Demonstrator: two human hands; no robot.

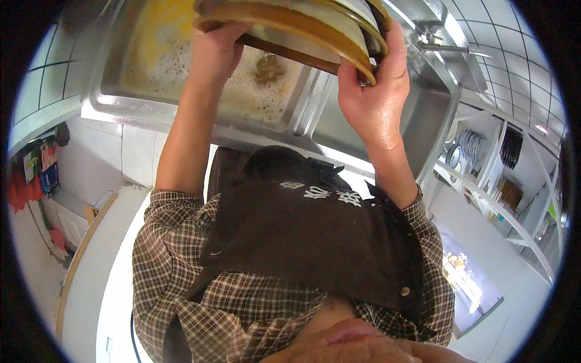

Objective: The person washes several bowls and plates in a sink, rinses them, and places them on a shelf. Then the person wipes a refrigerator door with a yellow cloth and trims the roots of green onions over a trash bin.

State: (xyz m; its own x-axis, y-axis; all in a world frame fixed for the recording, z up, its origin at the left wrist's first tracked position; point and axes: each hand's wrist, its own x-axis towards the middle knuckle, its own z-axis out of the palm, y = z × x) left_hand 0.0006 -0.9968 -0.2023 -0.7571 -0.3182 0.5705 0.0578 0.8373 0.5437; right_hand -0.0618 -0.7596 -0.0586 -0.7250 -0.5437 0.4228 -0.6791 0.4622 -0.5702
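Both my hands hold a stack of brown-rimmed bowls or deep dishes (281, 25), tilted on its side above the sink. My left hand (215, 52) grips the stack's left end, its fingers hidden behind the rim. At the right end my right hand (379, 86) clasps the rims, thumb on the near side. Beneath the stack, the left basin (150, 90) holds cloudy, foamy water with yellow-orange colour at the back and a brown patch. The right basin (345, 122) is bare steel where it shows.
A metal faucet (447, 47) juts out at the back right by the tiled wall. A shelf rack (481, 181) with plates (472, 145) stands to the right. The steel sink rim (245, 136) runs close before my dark apron. Red and dark items hang at the far left.
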